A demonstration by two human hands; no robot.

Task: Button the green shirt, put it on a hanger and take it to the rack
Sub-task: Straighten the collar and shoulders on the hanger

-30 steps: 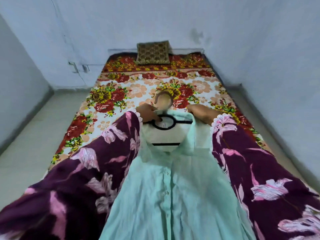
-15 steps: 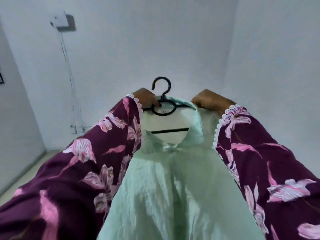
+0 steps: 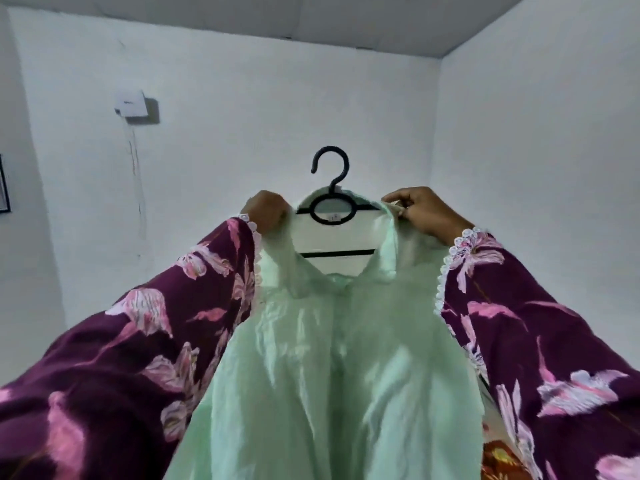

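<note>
The pale green shirt (image 3: 332,368) hangs on a black plastic hanger (image 3: 330,209), held up in the air in front of me. Its front is closed up to the collar. The hanger's hook points up, free of any rail. My left hand (image 3: 266,211) grips the shirt's left shoulder over the hanger arm. My right hand (image 3: 420,211) pinches the right shoulder by the collar. Both forearms wear purple floral sleeves. No rack shows in this view.
White walls meet at a corner (image 3: 437,133) ahead on the right, under a grey ceiling. A small white box (image 3: 133,105) with a cable is fixed on the left of the far wall. A patch of the floral bedspread (image 3: 498,459) shows at the bottom right.
The shirt on its hanger has been lifted off the bed and raised to chest height. My view has tilted up from the bed to the wall and ceiling. Both hands keep their grip.
</note>
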